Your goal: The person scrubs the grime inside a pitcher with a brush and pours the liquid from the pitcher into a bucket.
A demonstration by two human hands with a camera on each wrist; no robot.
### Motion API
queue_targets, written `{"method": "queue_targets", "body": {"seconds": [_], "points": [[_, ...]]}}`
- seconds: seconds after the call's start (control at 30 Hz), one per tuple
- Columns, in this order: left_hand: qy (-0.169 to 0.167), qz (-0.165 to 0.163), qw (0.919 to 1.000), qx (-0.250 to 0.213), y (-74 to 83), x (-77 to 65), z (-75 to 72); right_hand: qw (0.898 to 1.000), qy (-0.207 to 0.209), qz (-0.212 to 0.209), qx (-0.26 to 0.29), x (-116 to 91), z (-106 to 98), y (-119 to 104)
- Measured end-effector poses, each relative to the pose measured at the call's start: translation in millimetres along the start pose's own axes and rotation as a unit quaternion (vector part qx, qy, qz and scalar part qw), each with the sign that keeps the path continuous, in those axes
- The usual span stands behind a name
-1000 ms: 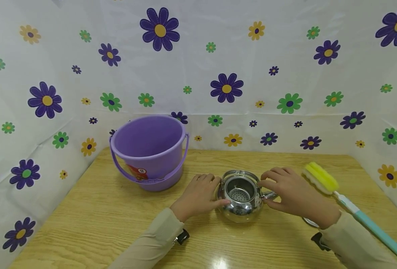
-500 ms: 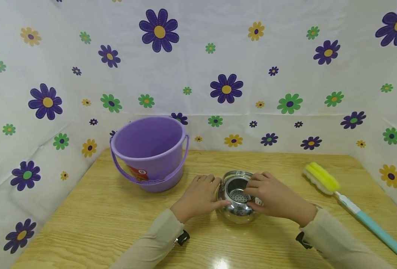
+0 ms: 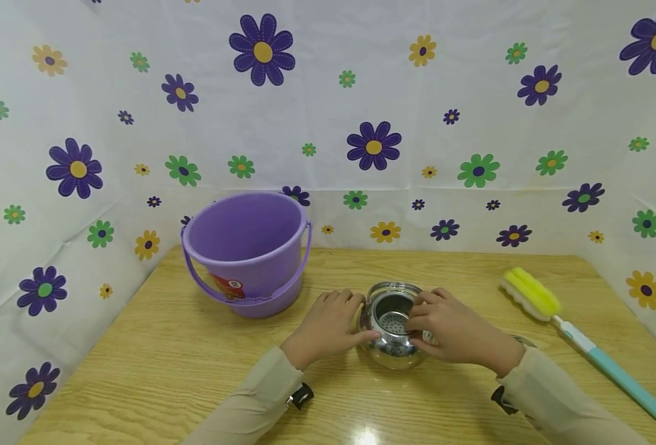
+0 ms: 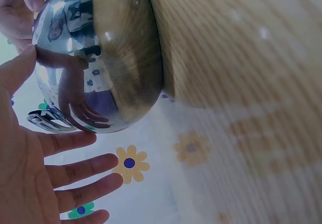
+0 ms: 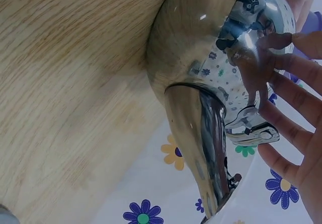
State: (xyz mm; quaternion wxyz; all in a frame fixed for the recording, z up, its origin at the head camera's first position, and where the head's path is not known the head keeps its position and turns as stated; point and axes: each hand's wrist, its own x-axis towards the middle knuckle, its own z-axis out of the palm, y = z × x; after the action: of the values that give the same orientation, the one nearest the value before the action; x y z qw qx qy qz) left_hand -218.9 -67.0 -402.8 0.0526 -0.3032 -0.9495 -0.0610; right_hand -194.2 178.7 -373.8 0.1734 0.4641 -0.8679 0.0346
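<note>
A shiny steel teakettle [image 3: 395, 352] stands upright on the table, its mouth uncovered. A perforated strainer basket [image 3: 391, 322] shows inside. My left hand [image 3: 328, 327] rests against the kettle's left side, thumb on the shoulder; in the left wrist view its fingers [image 4: 83, 171] are spread and fairly straight. My right hand [image 3: 453, 327] reaches over the right of the mouth, fingertips at the rim. The right wrist view shows those fingers [image 5: 297, 95] spread, touching the polished shoulder beside the spout [image 5: 198, 138]. Whether they pinch the basket's rim is hidden.
A purple bucket [image 3: 244, 247] with its handle down stands at the back left. To the right lies a long-handled sponge brush [image 3: 534, 296] with a turquoise handle. A round metal piece [image 3: 522, 340] peeks out behind my right wrist. Flowered cloth [image 3: 328, 111] hangs behind the table.
My right hand has moved left from beside the spout to the kettle's mouth, then stayed nearly still. The left hand and kettle have kept their places.
</note>
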Motion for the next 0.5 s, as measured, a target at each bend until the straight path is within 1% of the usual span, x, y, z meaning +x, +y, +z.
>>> {"method": "queue_targets", "body": {"seconds": [0.17,0.33,0.5], "points": [[-0.005,-0.007,0.9999,-0.009,-0.8,-0.2,1.1,1.0,0.002,-0.004,0.008,-0.8,1.2,1.7],[-0.006,-0.004,1.0,-0.005,-2.3,0.1,2.3,1.0,0.006,-0.009,0.013,1.2,1.0,1.8],[-0.002,0.001,1.0,-0.002,-2.5,0.1,2.1,1.0,-0.009,0.016,0.024,2.8,-1.1,2.8]]}}
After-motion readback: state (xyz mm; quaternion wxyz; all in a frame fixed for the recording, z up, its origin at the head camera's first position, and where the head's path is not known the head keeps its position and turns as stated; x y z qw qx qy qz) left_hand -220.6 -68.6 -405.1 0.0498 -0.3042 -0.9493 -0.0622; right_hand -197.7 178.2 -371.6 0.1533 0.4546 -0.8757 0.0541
